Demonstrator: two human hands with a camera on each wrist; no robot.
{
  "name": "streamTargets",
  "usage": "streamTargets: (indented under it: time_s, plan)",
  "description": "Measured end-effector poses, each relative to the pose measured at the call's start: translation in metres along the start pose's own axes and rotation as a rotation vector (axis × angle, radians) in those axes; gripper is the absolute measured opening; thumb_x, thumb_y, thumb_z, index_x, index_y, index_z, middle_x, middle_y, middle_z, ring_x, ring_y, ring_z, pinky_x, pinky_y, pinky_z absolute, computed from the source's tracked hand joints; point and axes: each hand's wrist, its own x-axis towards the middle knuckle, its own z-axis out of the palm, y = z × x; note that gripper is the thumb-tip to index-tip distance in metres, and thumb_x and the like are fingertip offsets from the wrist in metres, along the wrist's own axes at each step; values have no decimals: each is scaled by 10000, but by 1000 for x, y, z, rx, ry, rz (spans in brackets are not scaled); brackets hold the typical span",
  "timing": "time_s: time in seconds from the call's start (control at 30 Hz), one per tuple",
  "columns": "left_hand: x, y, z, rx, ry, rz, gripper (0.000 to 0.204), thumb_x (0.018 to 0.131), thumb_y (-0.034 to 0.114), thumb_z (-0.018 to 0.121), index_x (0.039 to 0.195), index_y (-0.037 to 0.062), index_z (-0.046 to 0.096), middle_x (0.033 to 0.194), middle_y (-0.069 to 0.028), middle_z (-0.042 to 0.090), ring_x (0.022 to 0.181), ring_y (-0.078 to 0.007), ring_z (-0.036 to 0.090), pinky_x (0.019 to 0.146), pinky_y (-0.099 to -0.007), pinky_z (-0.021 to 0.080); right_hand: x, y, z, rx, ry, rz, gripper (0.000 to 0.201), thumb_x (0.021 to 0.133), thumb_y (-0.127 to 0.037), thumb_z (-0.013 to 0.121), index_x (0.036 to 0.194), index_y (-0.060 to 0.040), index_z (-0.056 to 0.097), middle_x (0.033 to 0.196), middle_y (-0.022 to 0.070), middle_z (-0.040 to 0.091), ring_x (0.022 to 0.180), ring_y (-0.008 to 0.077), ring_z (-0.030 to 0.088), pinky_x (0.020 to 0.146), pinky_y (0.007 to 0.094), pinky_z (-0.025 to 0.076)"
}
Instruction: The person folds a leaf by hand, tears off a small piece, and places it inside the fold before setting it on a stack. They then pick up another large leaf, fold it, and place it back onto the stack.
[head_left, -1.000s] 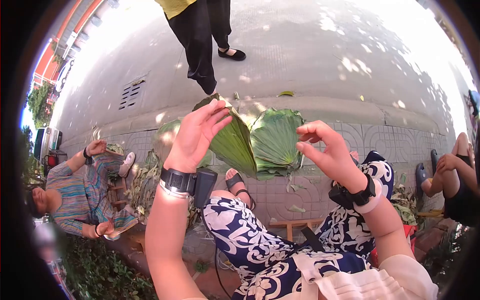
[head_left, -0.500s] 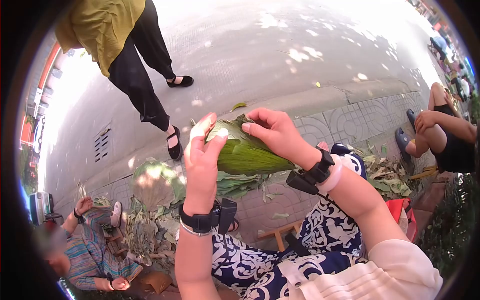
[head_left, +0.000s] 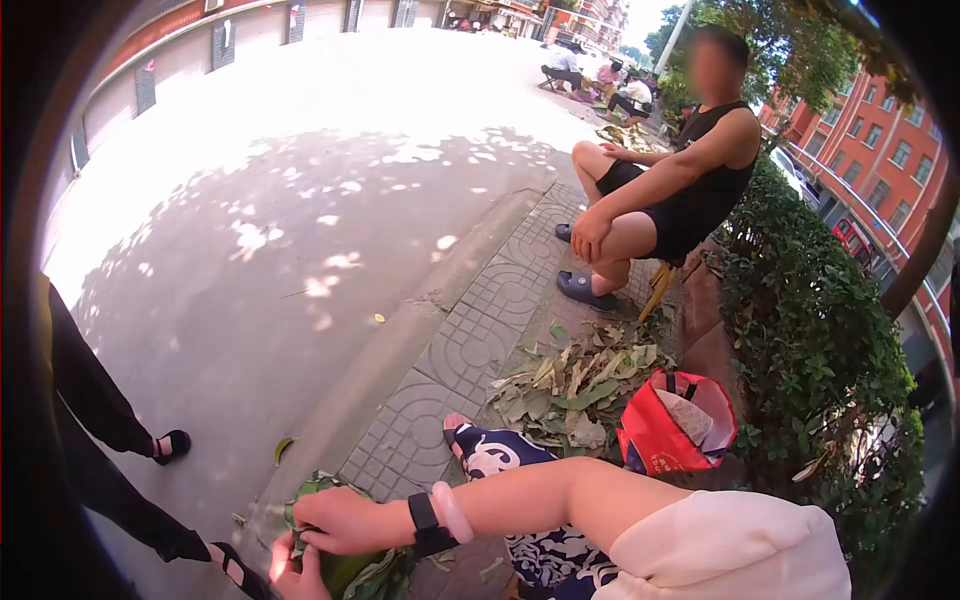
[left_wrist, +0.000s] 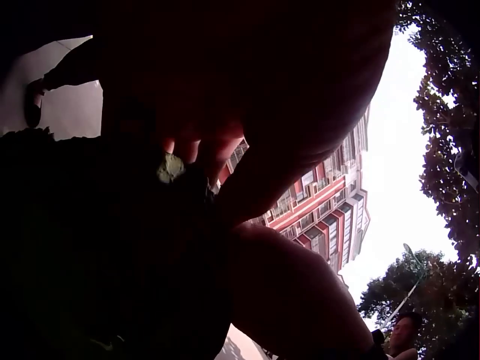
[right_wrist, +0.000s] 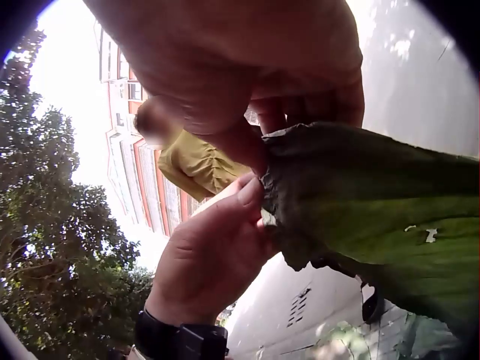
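A large green leaf with fan-like veins, like a lotus leaf [right_wrist: 375,217], hangs between my two hands, its edge ragged and folded. My right hand [head_left: 340,520] pinches the upper part of that edge between thumb and curled fingers. Just below, the left hand [right_wrist: 217,262] grips the same edge, its thumb close to the right thumb. At the bottom of the head view, most of the left hand lies outside the picture, and my right hand covers part of the leaf. The left wrist view is mostly dark, with the leaf a black shape.
A pile of dry leaves [head_left: 580,385] lies on the paving beside a red bag [head_left: 678,425]. Farther along, a person in black [head_left: 690,170] sits on a low stool. Another person's legs [head_left: 100,410] stand at left. A hedge [head_left: 800,300] runs along the right.
The head view has swung right, toward the seated person. My right hand, apart from the leaf a second ago, has come onto its edge; the left hand's fingers have closed on the leaf too.
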Motion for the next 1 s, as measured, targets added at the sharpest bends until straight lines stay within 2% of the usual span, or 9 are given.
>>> streamTargets:
  time_s: [0.1,0.27,0.37,0.5,0.6,0.7,1.0]
  plan:
    - [-1,-8,13,-110,83,-103,334,949,168,652,1198,-52,616,1033,-120,684,921,-186,614,821,-308,498,1,-6,-3,-29,24,2,164,791,-159,618,822,1,595,832,194,620,792,425,603,693,500,477]
    - [-3,-5,19,-154,155,-67,306,944,177,660,1132,-64,641,1003,-118,687,892,-186,614,805,-313,501,1,-5,4,-73,65,-28,154,776,-139,598,790,9,559,826,195,597,789,434,598,689,516,469]
    - [-3,-2,19,-128,187,-10,276,931,178,678,1051,-69,660,942,-114,689,842,-181,614,773,-317,507,1,0,3,-123,24,-58,175,821,-163,611,871,-7,550,852,164,584,755,408,600,654,503,470]
    - [-4,4,19,-120,209,-1,250,909,175,707,969,-64,664,851,-109,679,773,-177,604,723,-327,510,1,2,3,-102,16,-41,161,825,-161,602,857,-8,562,845,168,594,760,408,601,658,498,472]
    - [-4,-1,17,-72,236,104,245,900,176,721,951,-55,657,826,-110,666,749,-179,589,709,-330,504,2,3,6,-88,17,-19,160,827,-168,602,847,-12,570,838,167,601,765,405,604,663,495,473]
    - [-9,3,13,51,252,92,224,903,165,717,937,-49,658,803,-105,654,730,-179,574,702,-331,497,3,3,10,-62,7,2,171,826,-184,611,850,-17,580,838,163,616,773,394,613,669,487,477]
    - [-16,25,6,23,190,61,180,915,127,686,968,-45,672,844,-95,678,758,-172,590,739,-319,498,2,-2,8,94,-49,51,199,806,-216,648,832,-27,591,767,150,643,763,364,631,655,450,478]
